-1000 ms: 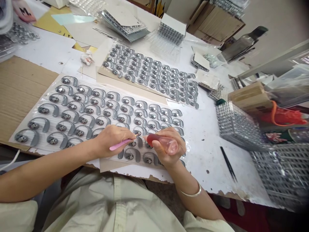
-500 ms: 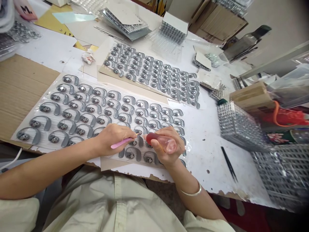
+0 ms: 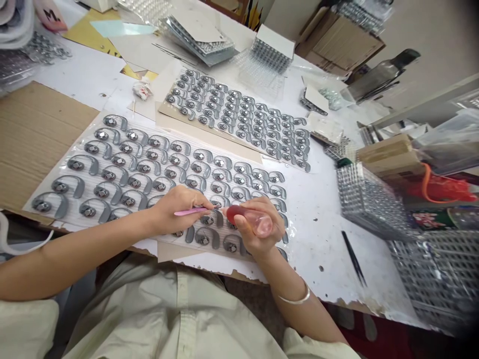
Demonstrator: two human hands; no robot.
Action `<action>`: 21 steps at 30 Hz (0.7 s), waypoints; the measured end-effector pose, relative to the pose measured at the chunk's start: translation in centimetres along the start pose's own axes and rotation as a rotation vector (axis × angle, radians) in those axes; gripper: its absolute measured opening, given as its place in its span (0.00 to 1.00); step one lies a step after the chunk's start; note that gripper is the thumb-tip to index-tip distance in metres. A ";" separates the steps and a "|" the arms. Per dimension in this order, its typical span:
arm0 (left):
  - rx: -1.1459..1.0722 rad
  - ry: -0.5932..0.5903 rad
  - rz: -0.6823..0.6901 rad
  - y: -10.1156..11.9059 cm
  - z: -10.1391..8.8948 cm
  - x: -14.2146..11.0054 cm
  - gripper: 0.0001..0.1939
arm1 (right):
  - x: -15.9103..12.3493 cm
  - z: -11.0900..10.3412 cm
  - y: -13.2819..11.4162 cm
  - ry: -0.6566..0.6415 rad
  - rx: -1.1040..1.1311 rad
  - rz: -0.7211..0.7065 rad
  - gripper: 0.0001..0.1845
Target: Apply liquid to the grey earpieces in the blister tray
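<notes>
My left hand (image 3: 172, 208) is closed around a slim pink tool (image 3: 186, 212), its flat end sticking out toward the left. The tool's tip lies close to one of the grey hook-shaped pieces (image 3: 204, 239). Wrapped round a small squeeze bottle (image 3: 258, 223) with a red front part and a clear pinkish body is my right hand (image 3: 267, 232). The bottle's nozzle points left, near the left fingertips. Both hands hover over a white sheet (image 3: 84, 187) bearing rows of these grey hooks, each with a shiny round end. My hands and forearm hide some of them.
Behind lies a second sheet of grey hooks (image 3: 239, 112). Black tweezers (image 3: 353, 257) rest at the right. Stacked clear trays (image 3: 368, 197), a cardboard box (image 3: 389, 152) and a bottle (image 3: 381, 75) stand further right. Brown cardboard (image 3: 35, 139) covers the left side.
My left hand has risen slightly and turned the pink tool flatter. My right hand keeps the bottle almost where it was. The view has shifted a little.
</notes>
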State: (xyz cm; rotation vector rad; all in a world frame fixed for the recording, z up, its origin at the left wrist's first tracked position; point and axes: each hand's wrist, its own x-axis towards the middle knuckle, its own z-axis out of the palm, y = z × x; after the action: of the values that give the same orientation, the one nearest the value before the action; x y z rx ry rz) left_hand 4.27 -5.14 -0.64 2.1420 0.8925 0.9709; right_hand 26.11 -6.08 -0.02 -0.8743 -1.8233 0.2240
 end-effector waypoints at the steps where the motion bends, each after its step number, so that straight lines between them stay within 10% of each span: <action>1: -0.005 0.000 -0.017 0.0 0.0 0.0 0.06 | 0.0 0.0 0.0 0.002 -0.002 -0.001 0.11; 14: -0.050 -0.043 -0.127 0.0 -0.1 0.2 0.07 | 0.1 0.3 -0.1 0.007 0.016 -0.013 0.11; 21: -0.229 -0.091 -0.445 1.2 -0.8 0.7 0.08 | 0.5 -0.6 0.6 0.273 0.225 0.171 0.07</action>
State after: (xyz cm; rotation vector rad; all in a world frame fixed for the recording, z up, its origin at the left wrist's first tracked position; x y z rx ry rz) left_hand 4.38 -5.06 0.95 1.6831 1.0939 0.7041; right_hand 26.82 -5.47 0.28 -0.8569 -1.4414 0.3908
